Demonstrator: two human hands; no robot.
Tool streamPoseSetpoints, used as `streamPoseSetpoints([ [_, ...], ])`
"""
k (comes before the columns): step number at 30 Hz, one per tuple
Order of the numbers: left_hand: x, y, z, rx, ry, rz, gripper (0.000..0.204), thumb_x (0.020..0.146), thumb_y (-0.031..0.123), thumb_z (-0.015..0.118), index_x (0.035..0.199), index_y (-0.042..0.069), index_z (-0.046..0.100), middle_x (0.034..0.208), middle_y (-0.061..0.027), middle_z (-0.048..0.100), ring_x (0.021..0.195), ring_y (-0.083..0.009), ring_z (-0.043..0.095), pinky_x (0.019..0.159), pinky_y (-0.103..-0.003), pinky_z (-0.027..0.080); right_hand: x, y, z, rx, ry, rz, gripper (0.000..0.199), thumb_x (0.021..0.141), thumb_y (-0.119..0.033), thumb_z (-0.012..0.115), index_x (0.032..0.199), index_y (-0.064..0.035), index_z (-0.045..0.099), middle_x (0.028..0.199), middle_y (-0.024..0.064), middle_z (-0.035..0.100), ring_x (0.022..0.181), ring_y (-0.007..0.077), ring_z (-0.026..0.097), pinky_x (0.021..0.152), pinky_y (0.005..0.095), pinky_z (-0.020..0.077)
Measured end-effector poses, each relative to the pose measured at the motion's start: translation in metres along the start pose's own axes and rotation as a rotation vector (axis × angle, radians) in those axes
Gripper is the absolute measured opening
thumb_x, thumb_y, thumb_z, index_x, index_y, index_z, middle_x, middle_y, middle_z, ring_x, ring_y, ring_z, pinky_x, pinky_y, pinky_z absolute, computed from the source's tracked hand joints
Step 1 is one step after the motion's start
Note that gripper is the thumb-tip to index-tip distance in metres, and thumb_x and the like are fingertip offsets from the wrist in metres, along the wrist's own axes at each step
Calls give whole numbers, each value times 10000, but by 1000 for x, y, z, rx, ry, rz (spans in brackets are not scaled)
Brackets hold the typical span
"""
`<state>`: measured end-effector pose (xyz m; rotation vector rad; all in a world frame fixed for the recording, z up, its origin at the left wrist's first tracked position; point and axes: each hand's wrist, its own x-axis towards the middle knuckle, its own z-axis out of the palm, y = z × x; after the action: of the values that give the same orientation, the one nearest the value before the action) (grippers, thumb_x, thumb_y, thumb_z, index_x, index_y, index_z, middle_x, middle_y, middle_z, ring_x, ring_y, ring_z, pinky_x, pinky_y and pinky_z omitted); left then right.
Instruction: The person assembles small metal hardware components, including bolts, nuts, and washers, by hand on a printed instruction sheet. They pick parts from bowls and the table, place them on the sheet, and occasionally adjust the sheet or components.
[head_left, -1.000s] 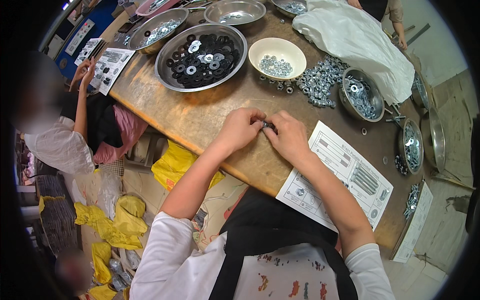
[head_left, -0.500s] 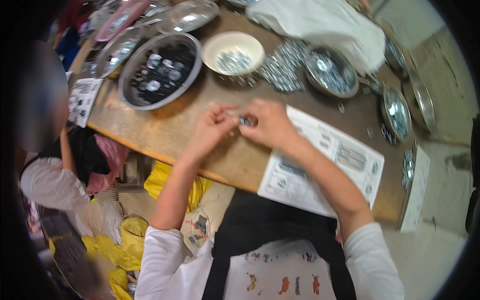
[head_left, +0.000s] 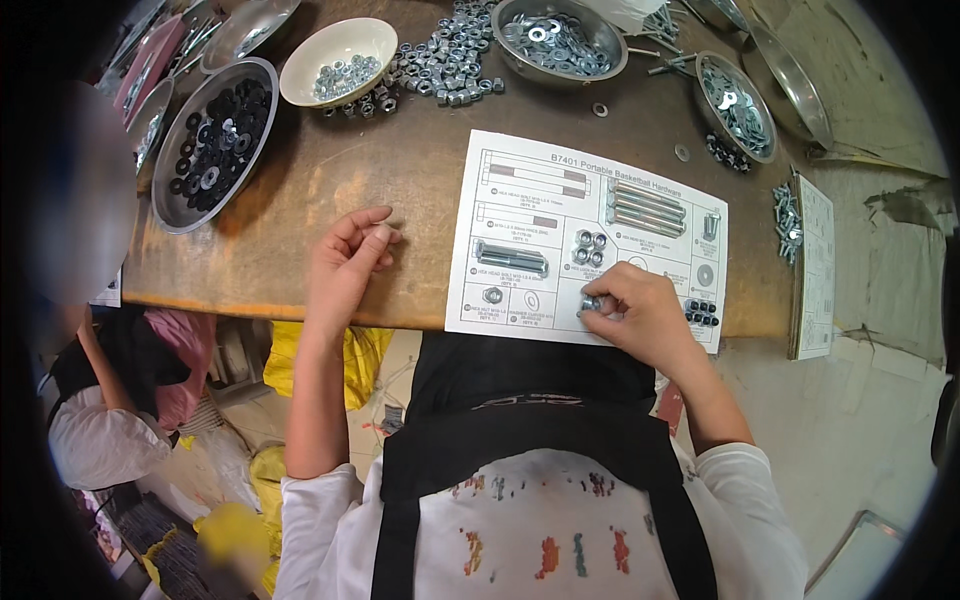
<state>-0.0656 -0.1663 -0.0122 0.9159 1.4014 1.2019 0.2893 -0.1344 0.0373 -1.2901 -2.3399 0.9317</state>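
Observation:
A white printed sheet (head_left: 570, 222) with outlined boxes lies at the table's front edge. My right hand (head_left: 640, 312) rests over its lower part, thumb and fingers pinching a small shiny metal nut (head_left: 590, 302) at the sheet. Left of the sheet, my left hand (head_left: 350, 260) hovers over the bare wood with loosely curled fingers, nothing visible in them. On the sheet lie several long bolts (head_left: 645, 210), shorter bolts (head_left: 510, 258), a cluster of silver nuts (head_left: 589, 248), a single nut (head_left: 492, 295), a washer (head_left: 705, 275) and several black-centred nuts (head_left: 702, 312).
Behind the sheet stand a cream bowl (head_left: 300, 75) of small nuts, a metal bowl (head_left: 510, 45) of washers and a grey basin (head_left: 165, 205) of black washers. Loose nuts (head_left: 455, 65) are heaped between. Another bowl (head_left: 765, 150) and stacked sheets (head_left: 815, 265) sit right. A person (head_left: 110, 400) is at left.
My hands have parted from the fingering of a small metal piece above the table. My right hand has moved right and down onto the sheet; my left has drawn left. The view has shifted.

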Motion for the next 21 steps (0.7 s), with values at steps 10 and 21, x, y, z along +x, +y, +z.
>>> streamPoseSetpoints([
  [10, -5, -6, -3, -37, 19, -53, 313, 955, 166, 673, 1215, -6, 638, 932, -21, 683, 774, -62, 591, 705, -233, 503, 25, -34, 48, -217, -4, -201, 184, 807, -199, 731, 929, -69, 687, 822, 102, 608, 744, 302, 641, 608, 425, 502],
  [21, 162, 164, -144, 627, 362, 499, 321, 933, 282, 674, 1005, -27, 726, 800, -46, 726, 745, -105, 639, 708, -291, 517, 20, -55, 17, -26, 92, -76, 162, 726, -80, 815, 851, -63, 714, 701, 74, 648, 569, 223, 643, 528, 313, 494],
])
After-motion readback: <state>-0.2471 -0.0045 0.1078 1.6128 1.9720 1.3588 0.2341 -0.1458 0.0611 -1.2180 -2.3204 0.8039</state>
